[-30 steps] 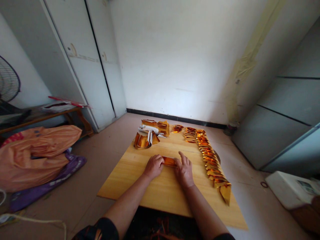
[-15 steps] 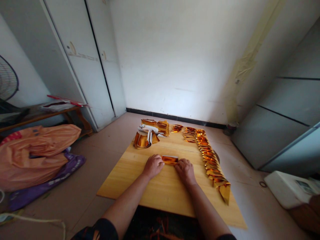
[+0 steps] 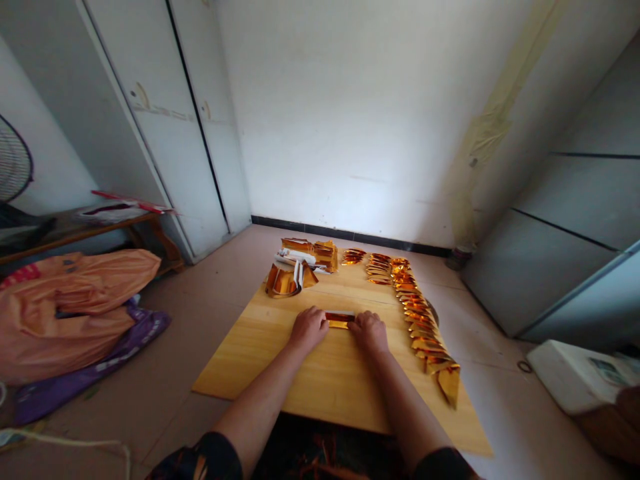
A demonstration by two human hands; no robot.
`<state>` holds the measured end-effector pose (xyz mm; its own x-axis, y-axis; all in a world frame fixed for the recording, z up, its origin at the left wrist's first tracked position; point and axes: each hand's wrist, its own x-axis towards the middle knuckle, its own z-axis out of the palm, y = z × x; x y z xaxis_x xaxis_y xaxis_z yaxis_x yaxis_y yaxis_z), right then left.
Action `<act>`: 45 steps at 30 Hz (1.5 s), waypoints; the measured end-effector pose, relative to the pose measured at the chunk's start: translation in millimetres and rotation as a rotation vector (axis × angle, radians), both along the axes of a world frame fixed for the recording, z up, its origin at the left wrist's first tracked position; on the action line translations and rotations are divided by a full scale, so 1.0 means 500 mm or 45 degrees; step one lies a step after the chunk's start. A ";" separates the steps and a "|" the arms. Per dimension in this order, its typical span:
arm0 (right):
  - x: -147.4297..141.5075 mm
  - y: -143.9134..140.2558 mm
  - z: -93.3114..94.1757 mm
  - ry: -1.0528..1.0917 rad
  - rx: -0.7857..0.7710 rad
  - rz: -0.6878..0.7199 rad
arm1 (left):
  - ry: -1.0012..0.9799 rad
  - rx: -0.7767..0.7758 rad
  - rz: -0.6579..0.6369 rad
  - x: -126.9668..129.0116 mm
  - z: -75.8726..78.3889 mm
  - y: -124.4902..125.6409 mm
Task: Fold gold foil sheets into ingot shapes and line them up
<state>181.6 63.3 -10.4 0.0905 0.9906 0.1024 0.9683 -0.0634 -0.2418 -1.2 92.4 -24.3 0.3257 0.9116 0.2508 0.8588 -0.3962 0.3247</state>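
Left fingers [image 3: 322, 322] and right fingers [image 3: 356, 325] pinch a foil strip [image 3: 340, 319] between them. Foil pieces [image 3: 419, 319] lie to their right

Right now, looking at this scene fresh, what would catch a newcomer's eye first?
Probably the long row of shiny gold foil-like pieces along the right side of the pale wooden board. Next, the narrow gold foil-like strip between the left hand and right hand, near the board's middle. Then the crumpled orange bundle at far left.
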 end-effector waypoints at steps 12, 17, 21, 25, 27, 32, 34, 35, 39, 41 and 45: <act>-0.009 0.015 0.010 -0.074 -0.106 -0.059 | 0.109 -0.034 0.072 0.005 0.006 -0.009; -0.008 0.017 0.012 -0.088 -0.134 -0.094 | 0.106 -0.029 0.123 0.008 0.007 -0.013; -0.017 0.010 0.014 -0.130 -0.029 -0.111 | 0.113 0.054 0.100 0.009 0.013 -0.022; -0.044 -0.005 0.005 -0.238 0.119 0.046 | 0.127 0.097 0.029 0.012 0.017 -0.030; -0.053 -0.010 -0.004 -0.228 0.125 0.111 | 0.127 0.078 0.039 0.014 0.017 -0.031; -0.050 -0.008 -0.015 -0.103 0.078 0.083 | 0.104 0.003 0.095 0.016 0.015 -0.029; -0.047 -0.004 -0.011 -0.043 0.043 0.037 | 0.078 -0.041 0.158 0.014 0.016 -0.025; -0.047 -0.001 -0.008 -0.018 0.026 0.012 | 0.065 -0.066 0.182 0.012 0.017 -0.022; -0.055 0.006 0.003 0.037 -0.052 -0.086 | 0.019 -0.152 0.201 0.007 0.016 -0.014; -0.057 0.007 0.007 0.057 -0.089 -0.100 | 0.006 -0.144 0.180 0.004 0.013 -0.013; -0.059 0.003 0.011 0.081 -0.099 -0.095 | -0.018 -0.089 0.115 0.001 0.006 -0.014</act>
